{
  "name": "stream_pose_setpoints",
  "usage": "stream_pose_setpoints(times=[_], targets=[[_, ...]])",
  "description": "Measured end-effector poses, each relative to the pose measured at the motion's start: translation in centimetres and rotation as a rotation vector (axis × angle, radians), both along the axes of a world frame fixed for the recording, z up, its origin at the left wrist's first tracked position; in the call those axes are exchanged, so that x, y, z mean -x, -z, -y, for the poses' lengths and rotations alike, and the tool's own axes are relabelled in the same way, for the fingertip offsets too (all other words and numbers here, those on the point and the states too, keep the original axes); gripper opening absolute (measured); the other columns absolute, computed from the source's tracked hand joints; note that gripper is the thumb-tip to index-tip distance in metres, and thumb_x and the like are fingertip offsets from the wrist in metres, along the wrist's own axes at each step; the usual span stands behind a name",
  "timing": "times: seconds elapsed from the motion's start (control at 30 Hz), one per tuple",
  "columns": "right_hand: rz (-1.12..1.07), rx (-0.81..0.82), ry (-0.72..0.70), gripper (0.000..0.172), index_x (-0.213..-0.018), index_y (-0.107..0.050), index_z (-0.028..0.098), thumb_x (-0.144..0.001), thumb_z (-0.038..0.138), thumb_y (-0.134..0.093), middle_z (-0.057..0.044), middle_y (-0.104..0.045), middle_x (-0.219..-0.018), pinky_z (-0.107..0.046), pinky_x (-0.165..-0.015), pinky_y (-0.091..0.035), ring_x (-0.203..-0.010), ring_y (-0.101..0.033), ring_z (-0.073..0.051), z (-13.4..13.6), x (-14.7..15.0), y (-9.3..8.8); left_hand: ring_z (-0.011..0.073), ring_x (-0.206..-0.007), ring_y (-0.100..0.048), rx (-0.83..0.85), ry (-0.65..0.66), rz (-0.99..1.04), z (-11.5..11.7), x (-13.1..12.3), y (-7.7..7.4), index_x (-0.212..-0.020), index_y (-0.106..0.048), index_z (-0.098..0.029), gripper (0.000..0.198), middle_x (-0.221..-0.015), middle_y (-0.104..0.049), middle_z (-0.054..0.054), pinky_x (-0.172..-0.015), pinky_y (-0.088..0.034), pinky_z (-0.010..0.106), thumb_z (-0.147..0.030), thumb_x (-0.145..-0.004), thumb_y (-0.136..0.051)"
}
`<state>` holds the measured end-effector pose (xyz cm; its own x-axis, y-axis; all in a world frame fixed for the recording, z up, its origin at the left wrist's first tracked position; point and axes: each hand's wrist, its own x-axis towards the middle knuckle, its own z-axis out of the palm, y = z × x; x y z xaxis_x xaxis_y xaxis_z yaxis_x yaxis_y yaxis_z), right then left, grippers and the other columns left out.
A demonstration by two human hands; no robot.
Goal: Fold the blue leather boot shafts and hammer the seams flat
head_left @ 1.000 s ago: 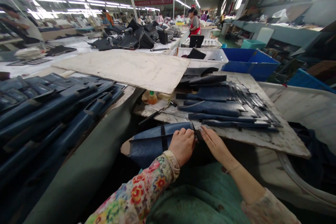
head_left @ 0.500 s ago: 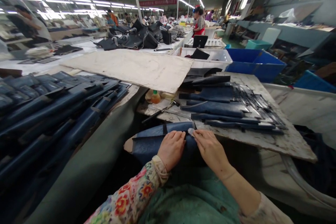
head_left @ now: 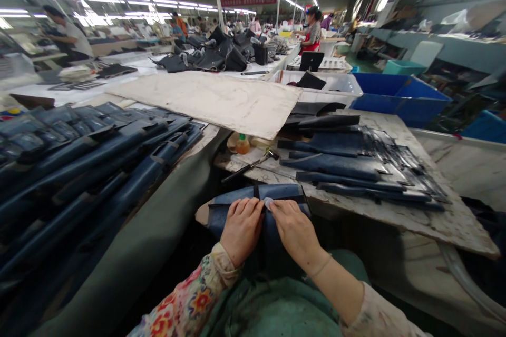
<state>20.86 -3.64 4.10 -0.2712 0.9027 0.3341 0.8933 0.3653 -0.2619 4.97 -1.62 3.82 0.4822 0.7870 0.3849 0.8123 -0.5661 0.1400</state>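
Across my lap lies a dark blue leather-like piece [head_left: 276, 191] with a black strip across it and a pale tip at its left end. My left hand [head_left: 242, 227] grips its near folded edge, fingers together on top and thumb hidden. Close beside it, my right hand [head_left: 294, 231] pinches the same edge near the middle. A small whitish cover [head_left: 268, 203] shows at the right hand's fingertips; whether it is worn on a finger or thumb I cannot tell. The underside of the piece is hidden.
Many blue pieces [head_left: 118, 163] are heaped at left. More blue pieces [head_left: 336, 163] lie on the worn board [head_left: 446, 221] at right, near a brush [head_left: 247, 166] and a small orange bottle [head_left: 242, 145]. Beyond are a cream sheet [head_left: 209, 100], a blue bin [head_left: 395, 95] and a co-worker [head_left: 312, 31].
Both hands have slid left along the edge of the blue piece, toward its middle, uncovering more of its right end. The camera view has shifted slightly left.
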Motion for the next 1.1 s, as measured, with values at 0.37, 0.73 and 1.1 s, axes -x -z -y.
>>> stream_pose_setpoints(times=[0.37, 0.73, 1.1], targets=[[-0.175, 0.086, -0.082, 0.029, -0.112, -0.059, 0.020, -0.087, 0.017, -0.046, -0.008, -0.060, -0.105, -0.036, -0.088, -0.046, -0.098, -0.053, -0.020, -0.5, -0.9, -0.1, 0.0229, -0.130, -0.035, -0.049, -0.029, -0.104, 2.7, 2.3, 2.1, -0.131, -0.043, -0.012, 0.041, -0.139, -0.043, 0.011, -0.102, -0.035, 0.040, -0.021, -0.090, -0.039], [-0.301, 0.357, -0.209, 0.026, -0.107, -0.063, 0.018, -0.088, 0.025, -0.047, -0.006, -0.063, -0.102, -0.033, -0.088, -0.044, -0.095, -0.056, -0.017, -2.4, -2.4, -1.4, 0.0219, -0.119, -0.046, 0.002, -0.063, -0.010, 2.9, 2.4, 1.7, -0.126, -0.047, -0.015, 0.038, -0.128, -0.054, 0.009, -0.097, -0.037, 0.038, -0.025, -0.090, -0.040], [-0.066, 0.357, -0.350, 0.026, -0.105, -0.064, 0.019, -0.086, 0.018, -0.046, -0.006, -0.063, -0.103, -0.031, -0.088, -0.045, -0.097, -0.057, -0.017, -3.8, -2.4, -3.0, 0.0198, -0.100, -0.052, 0.092, -0.030, 0.055, 0.6, 1.1, -0.2, -0.105, -0.056, -0.019, 0.022, -0.105, -0.062, 0.006, -0.089, -0.036, 0.038, -0.023, -0.090, -0.041]])
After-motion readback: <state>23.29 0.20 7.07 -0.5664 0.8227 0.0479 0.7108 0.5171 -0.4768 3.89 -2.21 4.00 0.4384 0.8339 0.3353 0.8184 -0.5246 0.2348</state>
